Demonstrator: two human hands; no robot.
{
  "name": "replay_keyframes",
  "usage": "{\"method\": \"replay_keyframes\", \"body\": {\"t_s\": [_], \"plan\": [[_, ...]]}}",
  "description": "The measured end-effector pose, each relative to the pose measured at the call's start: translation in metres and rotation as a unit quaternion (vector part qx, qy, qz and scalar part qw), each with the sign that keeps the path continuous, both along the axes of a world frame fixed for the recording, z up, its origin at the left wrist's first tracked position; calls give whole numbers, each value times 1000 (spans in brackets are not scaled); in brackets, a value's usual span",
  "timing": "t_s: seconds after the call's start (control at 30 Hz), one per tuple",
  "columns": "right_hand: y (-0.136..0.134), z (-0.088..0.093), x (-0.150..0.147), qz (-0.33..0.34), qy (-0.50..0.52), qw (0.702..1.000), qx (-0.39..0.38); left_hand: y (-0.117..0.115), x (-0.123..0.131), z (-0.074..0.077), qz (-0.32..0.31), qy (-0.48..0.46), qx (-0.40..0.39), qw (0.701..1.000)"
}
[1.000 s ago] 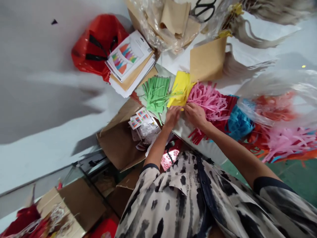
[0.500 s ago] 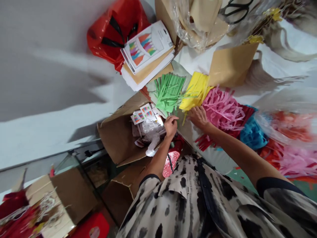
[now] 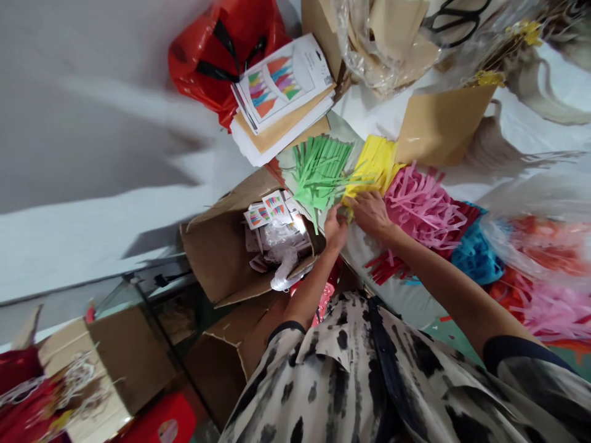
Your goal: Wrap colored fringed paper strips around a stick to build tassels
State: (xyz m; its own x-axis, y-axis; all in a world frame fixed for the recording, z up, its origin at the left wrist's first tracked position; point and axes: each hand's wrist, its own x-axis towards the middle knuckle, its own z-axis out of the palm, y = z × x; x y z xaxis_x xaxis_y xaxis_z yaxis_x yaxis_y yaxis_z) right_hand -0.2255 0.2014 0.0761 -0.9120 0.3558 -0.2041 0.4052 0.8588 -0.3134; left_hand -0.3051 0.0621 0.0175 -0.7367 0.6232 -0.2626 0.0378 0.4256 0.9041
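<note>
My left hand and my right hand meet at the lower edge of a yellow paper fringe, and both seem to pinch it. Beside it lies a green cut-paper fringe, just above my left hand. A pink paper fringe lies next to my right hand, over a red paper fringe. Further along is a blue cut-paper piece. A sheet of brown kraft paper lies beyond the yellow paper.
An open cardboard box holds printed cards and plastic. Nearby are a stack of printed sheets, a red plastic bag, black-handled scissors behind clear plastic, and another cardboard box with white string.
My left hand has moved from beside the open box back to the yellow paper, next to my right hand. The whole view has shifted slightly, with the objects moving right.
</note>
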Motion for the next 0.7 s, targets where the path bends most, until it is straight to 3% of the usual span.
{"method": "replay_keyframes", "body": {"t_s": [0.1,0.23,0.37,0.53,0.7], "plan": [[13,2,8,-4,-95,995,9,-13,13,3,-11,-5,14,1000],[27,11,22,-48,-170,984,34,-26,18,1,28,-26,-10,999],[13,8,18,-42,-105,992,53,-16,10,-6,29,-66,-25,997],[-20,-15,9,-36,-36,997,56,-3,0,-6,31,-21,-17,999],[-18,-22,14,-33,-37,998,40,-8,0,-7,44,-55,-14,997]]}}
